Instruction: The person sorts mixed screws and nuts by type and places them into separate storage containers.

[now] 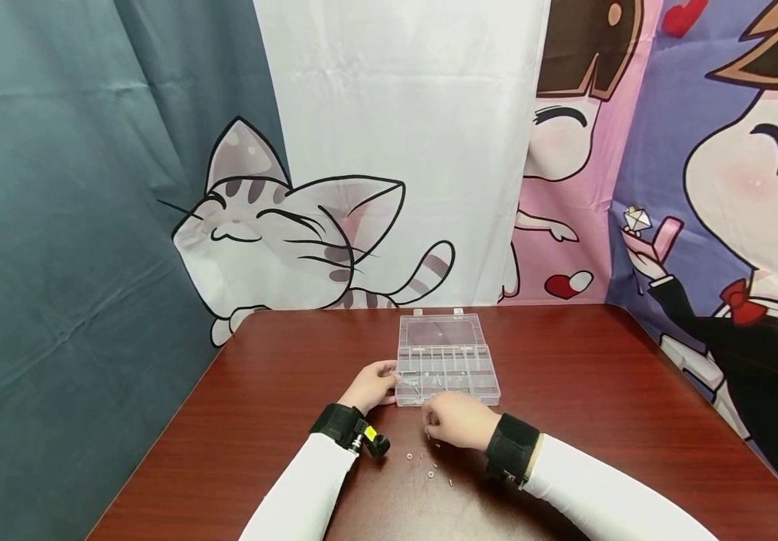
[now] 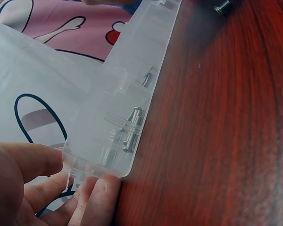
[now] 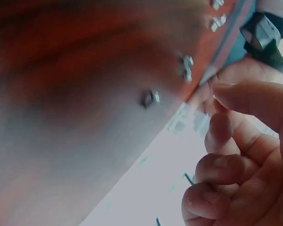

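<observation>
A clear plastic compartment box (image 1: pixel 446 400) lies with its lid (image 1: pixel 439 319) folded back behind it. My left hand (image 1: pixel 370 387) grips the box's left end; in the left wrist view its fingers and thumb (image 2: pixel 104 197) close around the corner. Metal screws (image 2: pixel 133 129) show through the box wall beside that grip. My right hand (image 1: pixel 459 421) hovers at the box's front edge, fingers curled and thumb (image 3: pixel 240 96) close to the index finger (image 3: pixel 220 127). Whether a small part sits between those fingertips I cannot tell. Close by lies a small screw (image 1: pixel 438 445).
Loose small hardware lies scattered on the brown table (image 1: pixel 280 376) in front of the box, including a ring-shaped piece (image 1: pixel 431 474), another ring-shaped piece (image 1: pixel 410 456) and a short screw (image 1: pixel 451 482). Printed cloth curtains (image 1: pixel 402 90) hang behind the table's far edge.
</observation>
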